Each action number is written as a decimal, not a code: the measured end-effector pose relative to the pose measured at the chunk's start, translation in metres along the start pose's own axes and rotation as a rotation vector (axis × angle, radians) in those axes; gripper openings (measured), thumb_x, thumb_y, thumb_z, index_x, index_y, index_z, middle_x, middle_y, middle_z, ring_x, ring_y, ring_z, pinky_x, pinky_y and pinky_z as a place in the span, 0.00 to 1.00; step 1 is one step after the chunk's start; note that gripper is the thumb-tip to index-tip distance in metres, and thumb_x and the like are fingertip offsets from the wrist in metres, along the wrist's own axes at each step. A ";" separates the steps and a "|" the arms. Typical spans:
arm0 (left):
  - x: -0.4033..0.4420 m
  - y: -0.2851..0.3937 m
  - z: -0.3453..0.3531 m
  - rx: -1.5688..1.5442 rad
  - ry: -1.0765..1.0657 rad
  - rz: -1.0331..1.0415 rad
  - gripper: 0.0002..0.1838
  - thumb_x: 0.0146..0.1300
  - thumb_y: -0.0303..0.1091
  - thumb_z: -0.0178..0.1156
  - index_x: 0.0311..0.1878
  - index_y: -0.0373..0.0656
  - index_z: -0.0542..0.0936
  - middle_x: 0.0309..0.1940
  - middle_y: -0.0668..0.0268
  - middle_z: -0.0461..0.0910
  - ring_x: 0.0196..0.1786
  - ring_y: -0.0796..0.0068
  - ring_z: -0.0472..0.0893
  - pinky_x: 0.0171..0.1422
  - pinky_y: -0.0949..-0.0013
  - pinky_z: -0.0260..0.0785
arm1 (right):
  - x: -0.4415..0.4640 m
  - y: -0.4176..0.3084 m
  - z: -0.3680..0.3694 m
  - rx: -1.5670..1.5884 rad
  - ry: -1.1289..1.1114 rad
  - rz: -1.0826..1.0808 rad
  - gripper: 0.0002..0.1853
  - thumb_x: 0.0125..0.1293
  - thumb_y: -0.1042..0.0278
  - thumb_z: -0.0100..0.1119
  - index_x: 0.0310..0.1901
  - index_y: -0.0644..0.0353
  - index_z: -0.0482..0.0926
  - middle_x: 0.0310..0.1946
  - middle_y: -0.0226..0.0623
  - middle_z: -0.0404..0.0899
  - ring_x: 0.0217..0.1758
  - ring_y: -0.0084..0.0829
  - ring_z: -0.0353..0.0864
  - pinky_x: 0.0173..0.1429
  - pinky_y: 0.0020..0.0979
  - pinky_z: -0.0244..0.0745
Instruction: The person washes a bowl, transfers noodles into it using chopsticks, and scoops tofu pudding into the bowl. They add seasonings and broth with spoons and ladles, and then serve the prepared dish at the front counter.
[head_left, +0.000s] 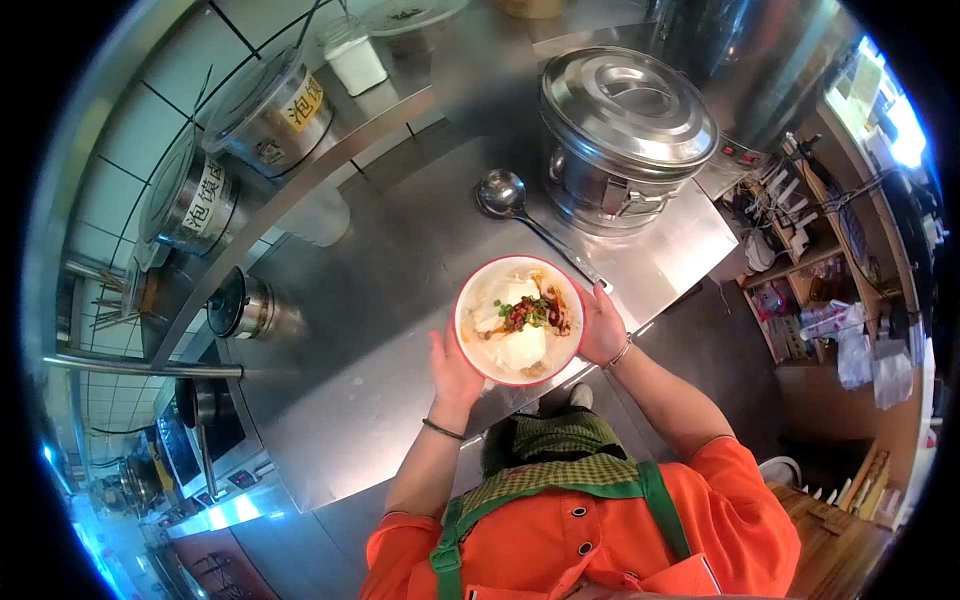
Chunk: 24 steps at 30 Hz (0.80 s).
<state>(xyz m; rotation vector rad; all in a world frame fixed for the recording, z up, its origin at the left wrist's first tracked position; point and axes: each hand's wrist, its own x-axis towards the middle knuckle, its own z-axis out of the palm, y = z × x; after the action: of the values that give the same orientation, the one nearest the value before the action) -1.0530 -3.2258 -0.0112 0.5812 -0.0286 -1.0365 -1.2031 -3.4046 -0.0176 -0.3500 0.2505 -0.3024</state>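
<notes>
A round white bowl with a red rim [459, 322] is held over the front edge of the steel counter. In it lie soft white chunks that look like tofu pudding [522, 347], topped with chopped green onion and a dark red sauce [530, 313]. My left hand [457, 372] grips the bowl's left side, and my right hand [602, 328] grips its right side. The undersides of the fingers are hidden by the bowl. Just beyond the bowl a steel ladle [502, 192] rests on the counter, its handle pointing toward my right hand.
A large lidded steel pot [630, 140] stands at the counter's back right. Labelled containers [285, 120] sit on a raised shelf along the left wall. A smaller lidded steel canister [245, 305] stands at the left. Wooden shelves with bags and cables [810, 270] are on the right.
</notes>
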 end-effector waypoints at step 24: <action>0.138 0.177 -0.026 1.065 0.555 0.730 0.22 0.59 0.38 0.56 0.54 0.36 0.72 0.50 0.58 0.75 0.54 0.68 0.73 0.57 0.68 0.64 | 0.037 -0.053 -0.077 -2.075 0.308 -0.472 0.29 0.55 0.77 0.52 0.60 0.64 0.60 0.57 0.55 0.63 0.60 0.54 0.62 0.64 0.43 0.59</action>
<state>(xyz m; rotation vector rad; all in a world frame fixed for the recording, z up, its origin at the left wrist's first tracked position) -0.8311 -3.2611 0.0158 1.6588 -0.2933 -0.0407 -1.2047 -3.4876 -0.0749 -2.4467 0.7387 -0.4699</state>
